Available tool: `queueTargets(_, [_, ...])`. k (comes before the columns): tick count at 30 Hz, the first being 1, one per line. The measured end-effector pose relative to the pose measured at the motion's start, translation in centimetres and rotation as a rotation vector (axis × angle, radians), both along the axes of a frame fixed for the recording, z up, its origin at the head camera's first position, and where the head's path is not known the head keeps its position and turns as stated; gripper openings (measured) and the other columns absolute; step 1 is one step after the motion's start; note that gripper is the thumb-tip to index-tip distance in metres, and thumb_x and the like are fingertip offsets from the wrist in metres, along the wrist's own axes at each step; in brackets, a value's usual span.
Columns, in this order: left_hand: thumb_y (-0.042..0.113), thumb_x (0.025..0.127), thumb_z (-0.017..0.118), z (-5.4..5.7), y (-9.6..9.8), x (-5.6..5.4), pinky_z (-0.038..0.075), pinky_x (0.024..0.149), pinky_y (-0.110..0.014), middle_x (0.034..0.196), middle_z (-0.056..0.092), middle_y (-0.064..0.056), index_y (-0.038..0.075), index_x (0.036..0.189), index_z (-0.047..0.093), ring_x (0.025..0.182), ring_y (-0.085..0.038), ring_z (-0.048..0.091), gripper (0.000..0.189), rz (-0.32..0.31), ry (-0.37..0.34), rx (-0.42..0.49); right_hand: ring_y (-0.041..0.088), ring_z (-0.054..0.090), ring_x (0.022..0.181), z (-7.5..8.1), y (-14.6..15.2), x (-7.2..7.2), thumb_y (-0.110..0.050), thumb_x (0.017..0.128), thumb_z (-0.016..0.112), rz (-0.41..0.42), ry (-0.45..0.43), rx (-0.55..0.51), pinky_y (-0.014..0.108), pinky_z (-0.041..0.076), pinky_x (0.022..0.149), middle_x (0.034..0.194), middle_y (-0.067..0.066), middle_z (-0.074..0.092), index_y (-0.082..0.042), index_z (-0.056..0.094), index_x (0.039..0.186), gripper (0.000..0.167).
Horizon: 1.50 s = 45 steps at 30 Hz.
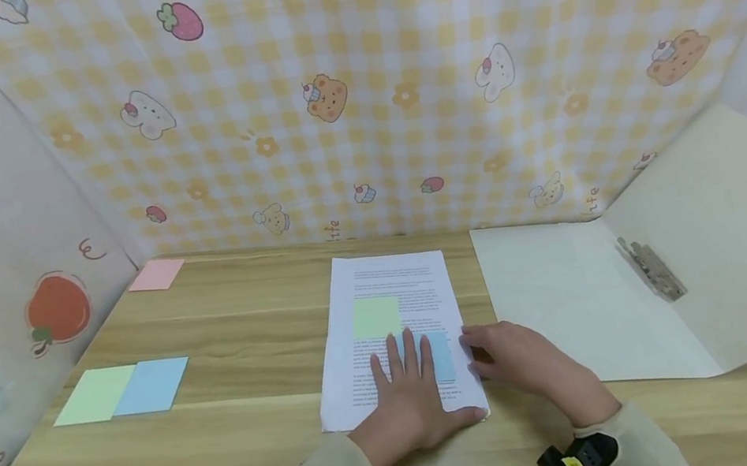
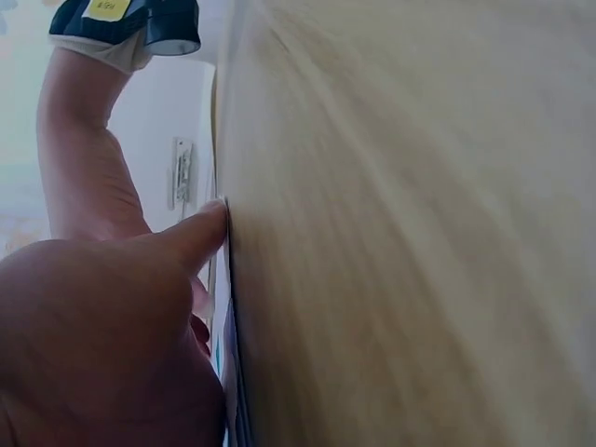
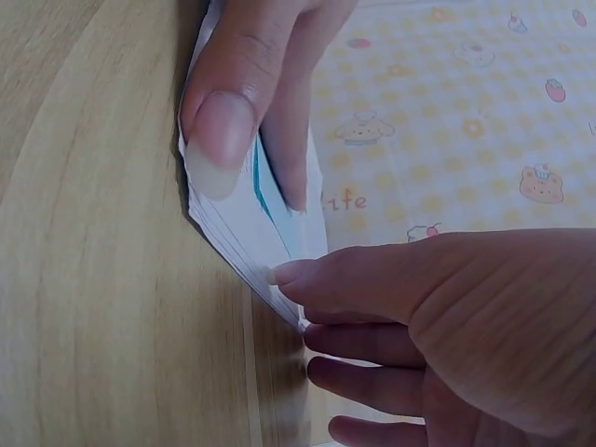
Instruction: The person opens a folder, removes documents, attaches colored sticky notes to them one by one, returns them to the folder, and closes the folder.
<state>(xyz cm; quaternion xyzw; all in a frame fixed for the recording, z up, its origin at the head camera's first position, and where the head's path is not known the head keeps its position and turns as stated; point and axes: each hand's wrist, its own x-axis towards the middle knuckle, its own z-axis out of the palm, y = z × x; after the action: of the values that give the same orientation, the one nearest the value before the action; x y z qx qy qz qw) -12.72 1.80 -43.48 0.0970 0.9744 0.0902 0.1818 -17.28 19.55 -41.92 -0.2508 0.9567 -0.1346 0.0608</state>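
The left hand lies flat, fingers spread, on the paper stack, partly over its blue note; the right hand, fingers bent, touches the stack's right edge, whether pinching I cannot tell. The stack lies mid-worktop, short of the back edge. An open folder sits toward the back right corner, a pink note at the back left.
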Motion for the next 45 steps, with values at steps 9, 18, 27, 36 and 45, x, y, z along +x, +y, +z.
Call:
queueTargets(9, [0.088,0.081,0.047,-0.7,0.0,-0.4,0.001,0.123,-0.068,0.17,-0.008,-0.019,0.011,0.164,0.008,0.157,-0.042,-0.013,0.12,0.019,-0.031,0.056,0.018,0.071,0.092,0.0,0.2,-0.5,-0.018,0.088,0.078,0.001,0.009,-0.001,0.037,0.057,0.081,0.112,0.006,0.076,-0.009,0.074,0.113,0.027])
queueTargets(18, [0.055,0.101,0.049,-0.6,-0.4,-0.6,0.012,0.123,-0.067,0.169,0.015,-0.02,0.007,0.16,0.027,0.157,-0.043,0.007,0.079,0.052,0.094,0.175,0.009,0.046,0.065,0.7,1.1,-0.9,-0.018,0.096,0.069,-0.08,0.055,-0.028,0.027,0.043,0.062,0.069,-0.009,0.054,-0.015,0.069,0.093,0.003])
queueTargets(27, [0.032,0.104,0.052,0.4,-2.7,-1.0,0.032,0.119,-0.059,0.155,0.046,-0.022,0.0,0.152,0.041,0.148,-0.041,0.039,0.058,0.232,0.144,0.583,0.027,0.07,0.111,-0.4,-0.1,-0.3,-0.022,0.092,0.074,0.026,0.029,0.0,0.043,0.058,0.09,0.133,0.012,0.068,-0.005,0.069,0.127,0.038])
queueTargets(36, [0.025,0.104,0.053,1.0,-5.5,-1.5,0.054,0.086,-0.049,0.121,0.068,-0.019,-0.004,0.141,0.052,0.101,-0.026,0.064,0.047,0.301,0.207,0.713,0.033,0.059,0.133,-0.6,-0.8,0.6,-0.022,0.094,0.071,0.111,0.034,0.016,0.051,0.053,0.102,0.142,0.014,0.062,-0.007,0.068,0.132,0.041])
queueTargets(45, [0.022,0.103,0.055,1.0,-8.4,-1.6,0.054,0.072,-0.035,0.109,0.068,-0.017,-0.004,0.134,0.056,0.082,-0.019,0.061,0.041,0.416,0.212,0.832,0.032,0.057,0.135,-0.7,-1.0,0.7,-0.023,0.094,0.07,0.1,0.021,0.013,0.052,0.051,0.104,0.145,0.012,0.06,-0.008,0.066,0.134,0.043])
